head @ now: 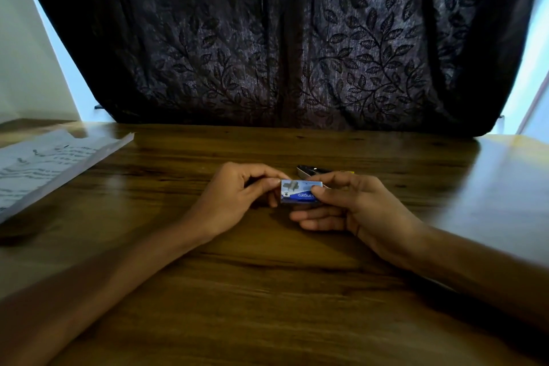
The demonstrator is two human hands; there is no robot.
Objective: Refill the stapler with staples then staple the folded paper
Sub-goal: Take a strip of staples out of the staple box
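Observation:
A small blue and white staple box (299,192) is held just above the middle of the wooden table (267,291). My right hand (353,208) grips its right end with thumb and fingers. My left hand (237,196) pinches its left end with thumb and forefinger. The stapler (315,171), metal with a bit of yellow at its right end, lies on the table right behind the box, mostly hidden by my right hand. The paper (44,163), white with printed lines, lies at the table's far left.
A dark curtain (282,38) with a leaf pattern hangs behind the table's far edge. Pale walls show at both sides.

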